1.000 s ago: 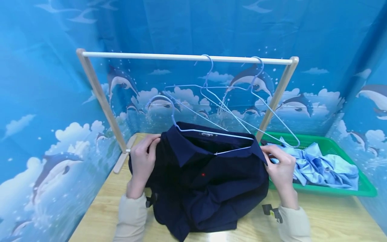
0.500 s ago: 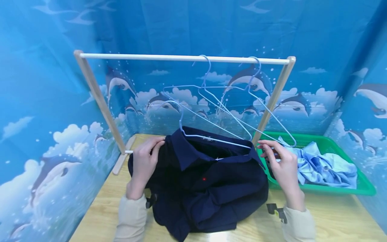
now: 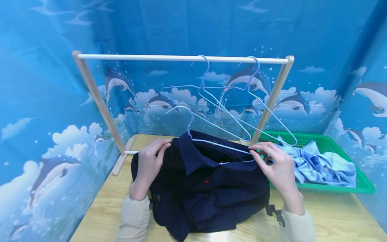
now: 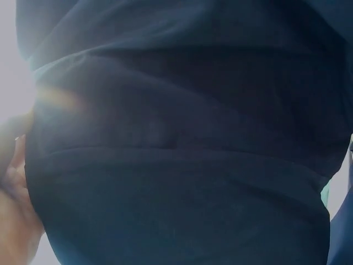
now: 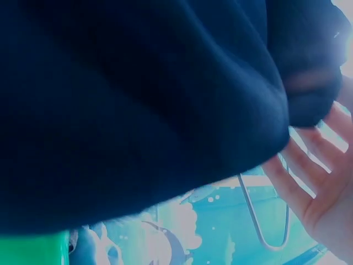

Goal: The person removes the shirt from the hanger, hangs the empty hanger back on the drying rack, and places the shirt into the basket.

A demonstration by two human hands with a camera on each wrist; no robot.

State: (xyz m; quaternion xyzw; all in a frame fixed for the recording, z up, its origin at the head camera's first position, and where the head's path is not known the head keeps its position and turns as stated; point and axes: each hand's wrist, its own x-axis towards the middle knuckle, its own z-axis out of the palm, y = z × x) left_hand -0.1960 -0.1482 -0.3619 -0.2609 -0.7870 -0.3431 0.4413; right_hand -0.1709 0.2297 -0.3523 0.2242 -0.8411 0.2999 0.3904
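Note:
A dark navy collared shirt (image 3: 211, 195) lies bunched over the table, its collar facing up. A light blue wire hanger (image 3: 217, 145) passes through the neck opening. Its hook sticks up at the left of the collar, and its left arm is hidden inside the shirt. My left hand (image 3: 148, 164) pinches the shirt at the left shoulder. At the right side of the collar, my right hand (image 3: 278, 166) pinches the shirt edge between thumb and fingers, right at the hanger's right end. Dark cloth (image 4: 182, 121) fills most of the left wrist view; fingers (image 5: 298, 176) reach the cloth edge in the right wrist view.
Behind the shirt stands a rack with a white rail (image 3: 136, 57) and wooden legs. Two wire hangers (image 3: 207, 72) hang from it, overlapping each other. A green basket (image 3: 329, 191) with crumpled light blue cloth (image 3: 326, 166) stands on the wooden table (image 3: 99, 208) at the right.
My right hand let go of the right collar side, lifted slightly, then came back to pinch the edge by the hanger's end. The hanger and collar have shifted right and down; my left hand moved slightly right.

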